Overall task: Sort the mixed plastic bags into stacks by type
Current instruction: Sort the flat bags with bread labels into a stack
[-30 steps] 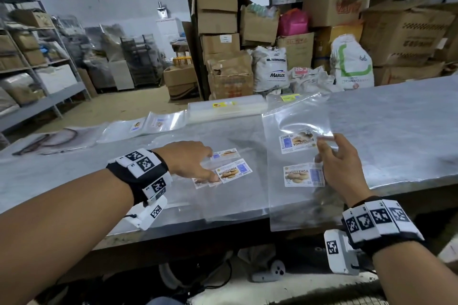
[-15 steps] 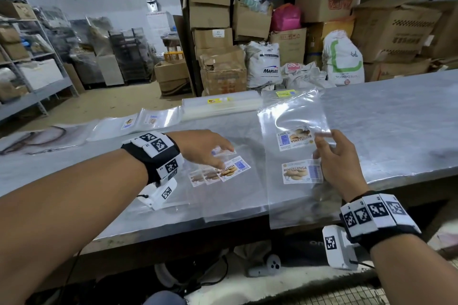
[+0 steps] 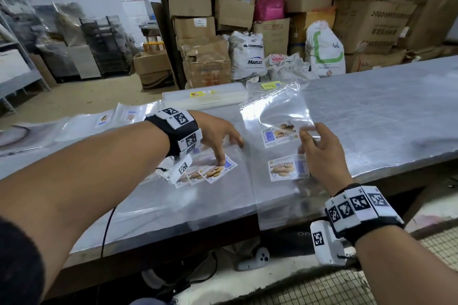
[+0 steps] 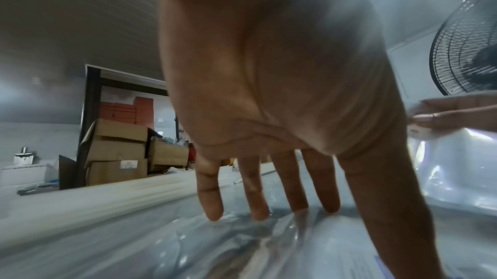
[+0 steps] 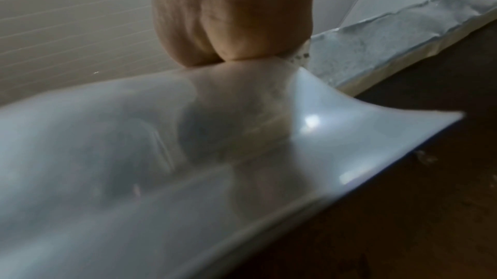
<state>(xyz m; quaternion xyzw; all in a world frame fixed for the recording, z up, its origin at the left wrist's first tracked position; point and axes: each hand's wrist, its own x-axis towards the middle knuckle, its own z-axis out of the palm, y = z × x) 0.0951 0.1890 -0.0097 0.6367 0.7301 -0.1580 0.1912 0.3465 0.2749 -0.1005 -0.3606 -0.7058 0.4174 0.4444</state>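
Note:
Clear plastic bags with biscuit labels lie on the grey table (image 3: 371,116). My right hand (image 3: 319,148) pinches the right edge of a lifted clear bag (image 3: 275,111), whose label faces away from me; the right wrist view shows that bag (image 5: 188,166) held up from the table edge. Under it lies another labelled bag (image 3: 288,168). My left hand (image 3: 223,141) presses its straight fingers (image 4: 255,194) on a fanned pile of labelled bags (image 3: 213,171) at the centre left.
A thick pack of clear bags (image 3: 205,96) lies at the table's far edge. Two more labelled bags (image 3: 114,119) sit far left. Cardboard boxes (image 3: 198,32) and sacks (image 3: 250,57) stand behind the table. A fan (image 4: 467,49) is at the right.
My left hand has slid a little to the right across the fanned pile, spreading its labels. My right hand keeps hold of the lifted bag, which has turned slightly.

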